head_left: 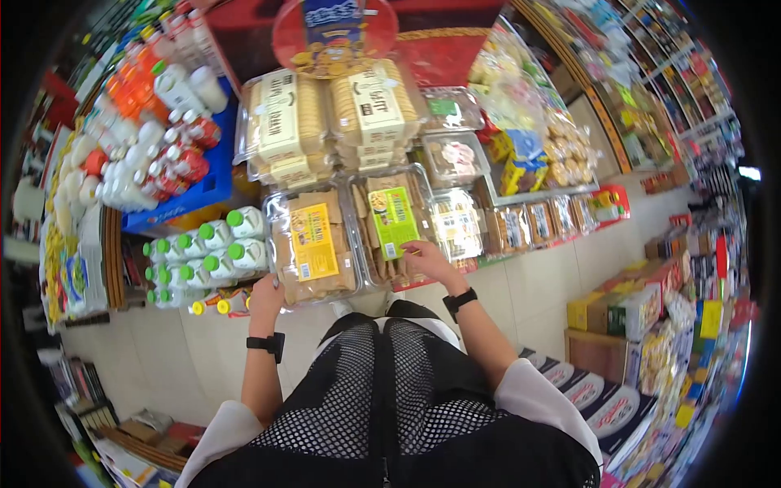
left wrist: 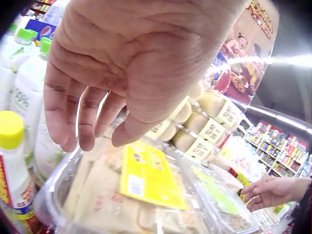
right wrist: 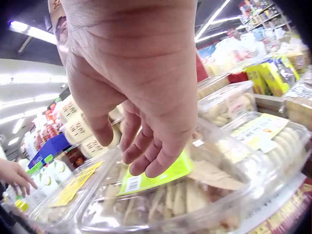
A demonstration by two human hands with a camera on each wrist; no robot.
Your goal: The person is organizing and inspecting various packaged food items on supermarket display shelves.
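Observation:
In the head view, my left hand (head_left: pixel 266 299) is at the left front corner of a clear plastic box with a yellow label (head_left: pixel 312 242). Its relaxed fingers (left wrist: pixel 87 122) point down over the box's left side in the left wrist view, with nothing between them. To the right lies a similar box with a green label (head_left: pixel 391 224), packed with flat brown pieces. Over this label's lower end hangs my right hand (head_left: pixel 431 262), its loosely bent fingertips (right wrist: pixel 139 166) overlapping the green label in the right wrist view. Nothing shows in its grasp.
White bottles with green caps (head_left: pixel 215 234) stand left of the boxes, beside yellow-capped bottles (head_left: pixel 229 305). Stacked tubs of round biscuits (head_left: pixel 285 122) rise behind. More clear packs (head_left: pixel 457 224) line the right, and a blue crate (head_left: pixel 191 191) holds bottles at the far left.

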